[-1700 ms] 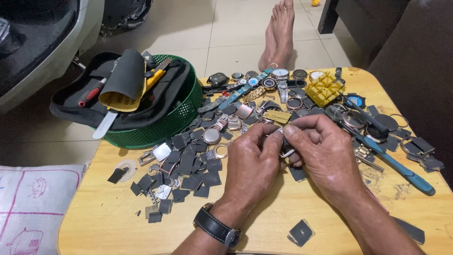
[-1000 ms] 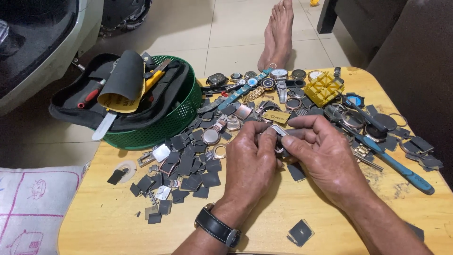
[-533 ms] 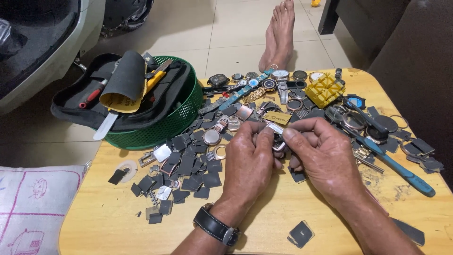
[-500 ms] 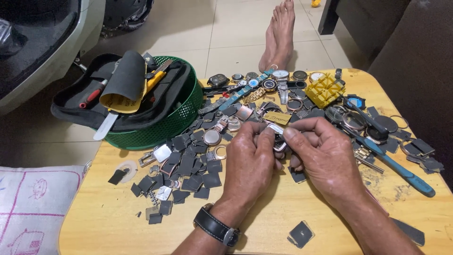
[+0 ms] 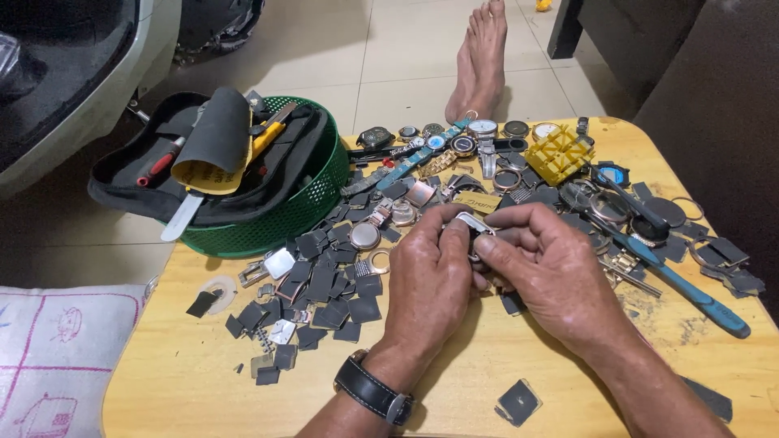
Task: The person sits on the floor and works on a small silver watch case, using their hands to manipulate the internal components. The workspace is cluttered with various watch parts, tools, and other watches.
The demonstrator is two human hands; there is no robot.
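Observation:
My left hand [image 5: 430, 276] and my right hand [image 5: 552, 272] meet over the middle of a small wooden table [image 5: 487, 389]. Together they pinch a small silver watch case [image 5: 472, 224] between the fingertips. A black wristwatch [image 5: 372, 391] sits on my left wrist. Under and around the hands lies a spread of watch parts: dark square pieces [image 5: 320, 280] to the left, watch faces and cases [image 5: 454, 146] at the far edge.
A green basket [image 5: 304, 207] holding a black tool pouch [image 5: 203, 162] stands at the table's far left. A blue-handled tool [image 5: 690, 284] and a yellow plastic holder [image 5: 560, 154] lie on the right. A bare foot [image 5: 483, 57] rests on the tiled floor beyond. A white cushion [image 5: 57, 349] lies left.
My hands have stayed in the same place, shifting the small silver watch case slightly between the fingertips. Nothing else on the table has moved.

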